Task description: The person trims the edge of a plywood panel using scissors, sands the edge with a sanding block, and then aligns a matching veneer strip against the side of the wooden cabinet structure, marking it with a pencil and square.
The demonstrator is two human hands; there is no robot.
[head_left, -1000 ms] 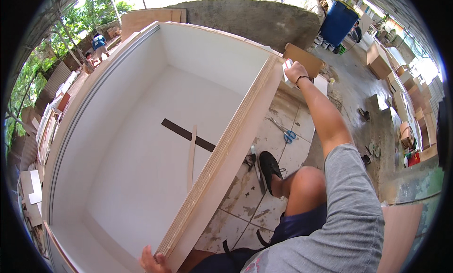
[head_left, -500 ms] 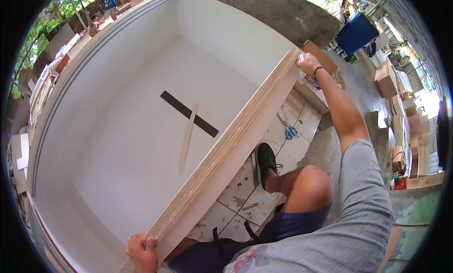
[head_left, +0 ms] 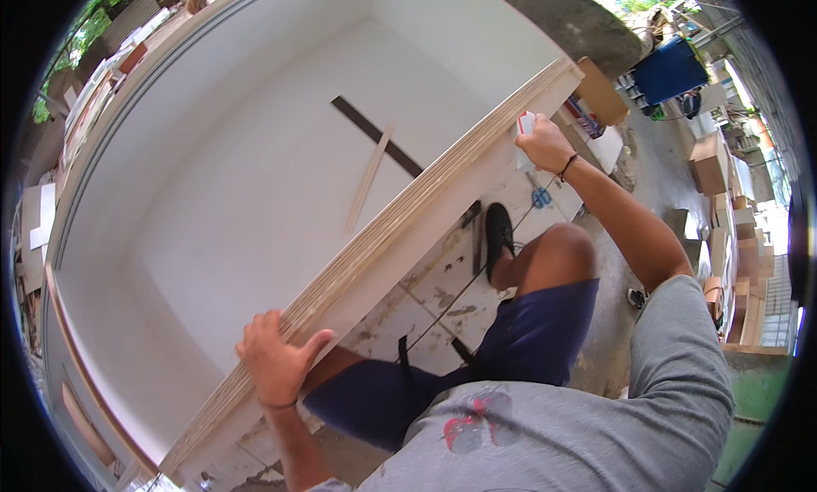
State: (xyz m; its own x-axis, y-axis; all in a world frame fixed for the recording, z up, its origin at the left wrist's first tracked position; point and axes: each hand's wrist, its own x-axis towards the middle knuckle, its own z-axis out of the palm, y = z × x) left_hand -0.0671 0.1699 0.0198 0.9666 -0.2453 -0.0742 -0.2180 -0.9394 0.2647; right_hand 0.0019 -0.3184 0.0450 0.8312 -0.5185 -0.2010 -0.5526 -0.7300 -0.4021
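Observation:
A large white open box or cabinet (head_left: 213,228) lies before me, its near side topped by a raw layered plywood edge (head_left: 383,237). My left hand (head_left: 277,353) rests across the lower left part of that edge, fingers spread and thumb stretched apart. Further up, on the right, my right hand (head_left: 546,145) is closed on a small flat white-and-red piece (head_left: 524,128), held beside the edge. Its exact kind does not show. Inside the box lie a dark flat strip (head_left: 366,128) and a thin pale wooden strip (head_left: 371,175), the pale one crossing the dark one.
Blue-handled scissors (head_left: 540,197) lie on the dirty floor tiles near my foot. Beyond the box's right corner are a cardboard piece (head_left: 600,92) and a blue bin (head_left: 670,71). Several cardboard boxes (head_left: 709,162) line the right side.
My left hand has moved up along the plywood edge and its fingers have spread. My right hand has come down from the far corner, its white-and-red piece now plainer. The view has shifted.

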